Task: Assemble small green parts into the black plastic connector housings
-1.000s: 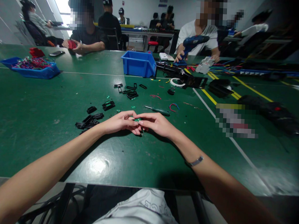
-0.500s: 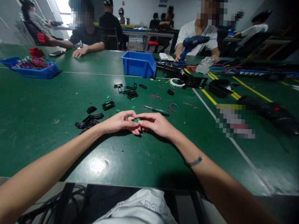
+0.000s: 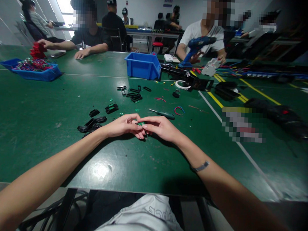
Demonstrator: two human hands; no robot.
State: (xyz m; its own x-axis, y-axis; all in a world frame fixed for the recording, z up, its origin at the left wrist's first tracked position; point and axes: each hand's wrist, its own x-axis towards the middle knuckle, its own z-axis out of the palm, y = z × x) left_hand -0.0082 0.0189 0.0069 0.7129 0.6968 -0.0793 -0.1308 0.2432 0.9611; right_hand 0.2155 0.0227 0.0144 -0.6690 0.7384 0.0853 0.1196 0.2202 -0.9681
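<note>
My left hand [image 3: 125,125] and my right hand [image 3: 160,126] meet above the green table [image 3: 151,170], fingers closed around one small part [image 3: 141,123], green on top with a dark edge. Fingers hide most of it. Left of my left hand is a pile of black plastic pieces [image 3: 92,124]. Just beyond it sits a black housing with green inside [image 3: 111,108]. Black frames [image 3: 135,97] lie farther back. A screwdriver with a dark green handle [image 3: 166,115] rests behind my right hand.
A blue bin [image 3: 143,65] stands at the back centre, a blue tray of wires [image 3: 37,71] at the left. Beyond the table sit people, one near a blue drill [image 3: 195,49]. Cut wires [image 3: 179,110] and a black tool [image 3: 284,116] lie at the right.
My hands look unchanged. At the back left, a person's hand has set the red object down onto the red stack. The person in white has moved a hand near the drill.
</note>
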